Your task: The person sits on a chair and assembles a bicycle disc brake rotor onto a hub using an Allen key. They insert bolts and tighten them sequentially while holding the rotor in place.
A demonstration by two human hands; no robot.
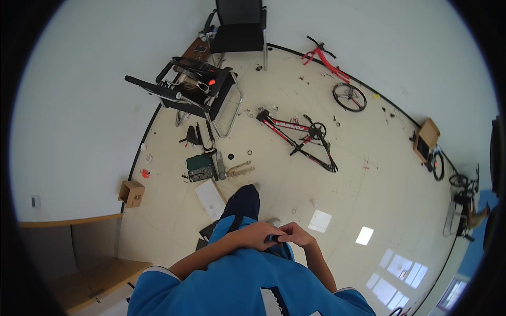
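In front of my waist both hands meet with their fingers curled together. Between the fingertips sits a small black part (274, 238), mostly covered, so its kind does not show. My left hand (258, 235) closes on it from the left, and my right hand (297, 234) pinches it from the right. On the floor ahead lies a black and red bicycle frame (295, 138) with its crank attached. Left of it, a tan fork-shaped part (241, 169) rests beside a grey tube (220, 165) and an opened dark green toolbox (201, 167).
A black saddle (192, 136) lies near the toolbox. Two black chairs, one (238, 38) at the wall and one (203, 92) loaded with parts, stand ahead. A red fork with handlebar (327, 62), a wheel (349, 97) and a cardboard box (132, 194) line the walls. Small parts are scattered about.
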